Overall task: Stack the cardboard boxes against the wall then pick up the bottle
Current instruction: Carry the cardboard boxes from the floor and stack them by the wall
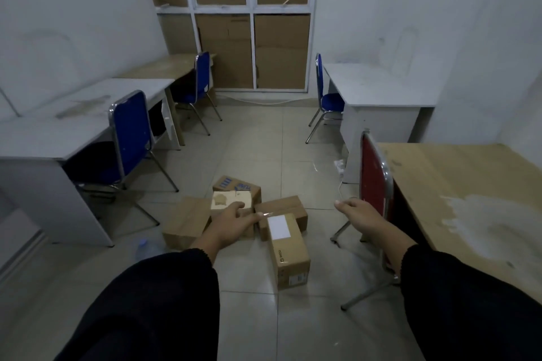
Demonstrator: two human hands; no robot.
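Observation:
Several cardboard boxes lie scattered on the tiled floor in the middle of the room: a long box with a white label (289,252) nearest me, a brown box (281,205) behind it, a pale-topped box (231,199), a box with blue print (234,184) and a plain box (184,221) at the left. A clear plastic bottle with a blue cap (146,248) lies on the floor left of the boxes. My left hand (231,221) reaches out above the pale-topped box, fingers relaxed and holding nothing. My right hand (360,214) hangs in the air to the right, fingers loosely extended, empty.
A red chair (374,182) and a wooden desk (469,199) stand at the right. White desks (58,132) with blue chairs (130,132) line the left wall. Another white desk (381,85) and blue chair stand at the back right. A window (252,20) backed with cardboard fills the far wall.

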